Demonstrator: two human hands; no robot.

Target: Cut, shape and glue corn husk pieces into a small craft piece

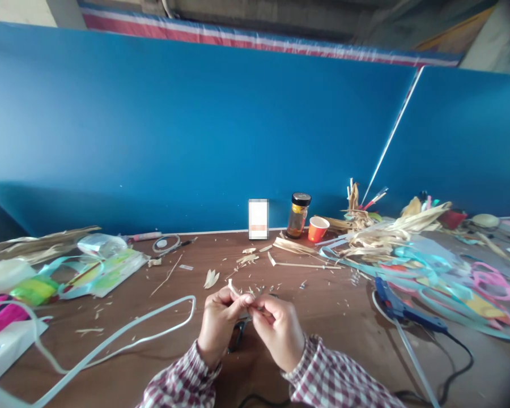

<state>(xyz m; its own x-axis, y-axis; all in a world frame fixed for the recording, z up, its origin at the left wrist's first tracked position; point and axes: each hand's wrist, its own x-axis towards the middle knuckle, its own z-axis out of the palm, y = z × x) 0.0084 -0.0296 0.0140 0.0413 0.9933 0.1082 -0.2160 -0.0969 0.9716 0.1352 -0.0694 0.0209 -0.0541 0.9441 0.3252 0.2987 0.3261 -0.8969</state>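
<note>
Pinching a pale strip (pixel 233 287) above the near middle of the table (pixel 153 374), I have the thumb and fingers of my left hand (pixel 221 323) closed on it, one end poking up past the thumb. My right hand (pixel 281 330) meets it fingertip to fingertip, fingers curled and drawn together; whether they grip the strip too, I can't tell, since its lower part is hidden. It looks light, dry and thin, like husk: fairly stiff but likely to split or crease, hardly slippery. A gentle hold near the middle, along the grain, should suit it better than tugging an end.

Below my hands is a dark object (pixel 237 335), too covered to name. A white box (pixel 15 347) sits at the near left; I can't see inside. To my right lies a blue glue gun (pixel 391 306). Pale scraps (pixel 211 278) dot the surface beyond my hands. Farther left is a clear plastic container (pixel 102 245), contents unclear. Toward the blue partition (pixel 221 124) stand an orange-red paper cup (pixel 318 230), its inside out of sight, and a black-lidded jar (pixel 298 221), dark brownish low down, yellow higher up.
</note>
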